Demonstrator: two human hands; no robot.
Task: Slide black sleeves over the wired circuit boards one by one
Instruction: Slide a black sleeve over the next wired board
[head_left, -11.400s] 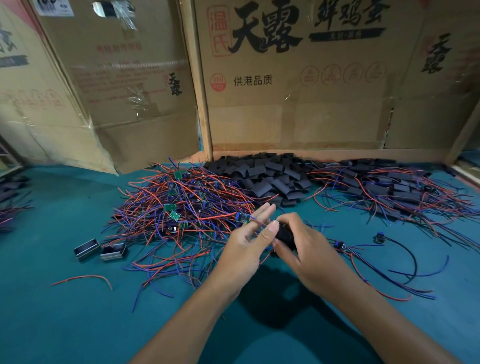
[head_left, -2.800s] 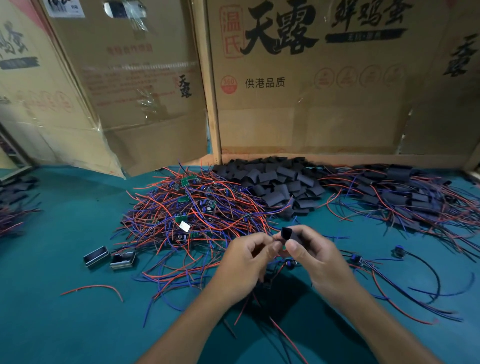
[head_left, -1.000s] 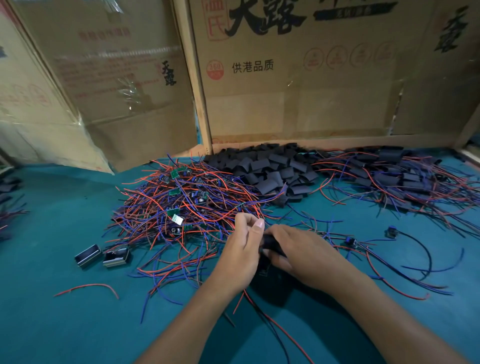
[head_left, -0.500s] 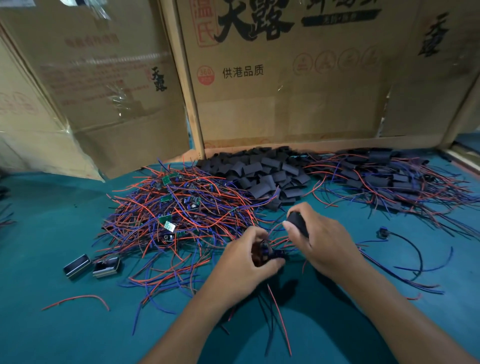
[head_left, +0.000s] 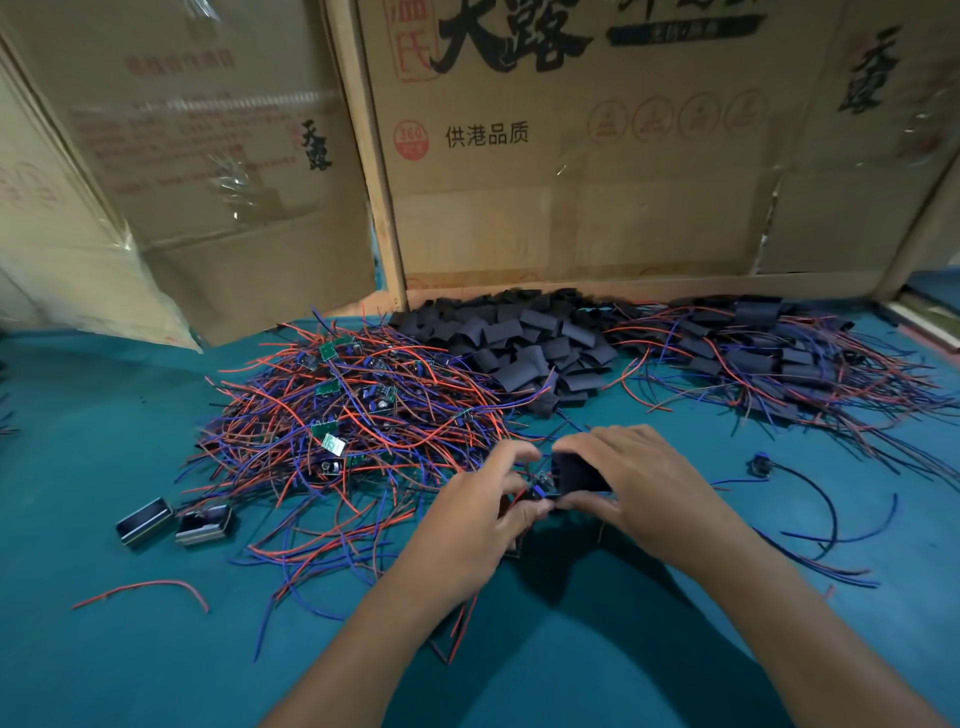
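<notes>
My right hand (head_left: 639, 483) pinches a black sleeve (head_left: 574, 473) between thumb and fingers, its open end facing left. My left hand (head_left: 478, 519) grips a small wired circuit board (head_left: 537, 486) whose red and blue wires trail down under my wrist. Board and sleeve mouth meet between my two hands; how far the board sits inside is hidden. A heap of bare wired boards (head_left: 353, 410) lies at left. Loose black sleeves (head_left: 519, 343) are piled behind. Sleeved boards with wires (head_left: 769, 358) lie at the right.
Cardboard boxes (head_left: 571, 156) wall off the back of the teal table (head_left: 104, 649). Two small metal-edged black parts (head_left: 171, 522) lie at left. A loose red wire (head_left: 145, 590) lies near the front left. A black-wired part (head_left: 761, 465) lies to the right.
My right hand has brought the sleeve down and left to the board held in my left hand; half a second ago the two were apart.
</notes>
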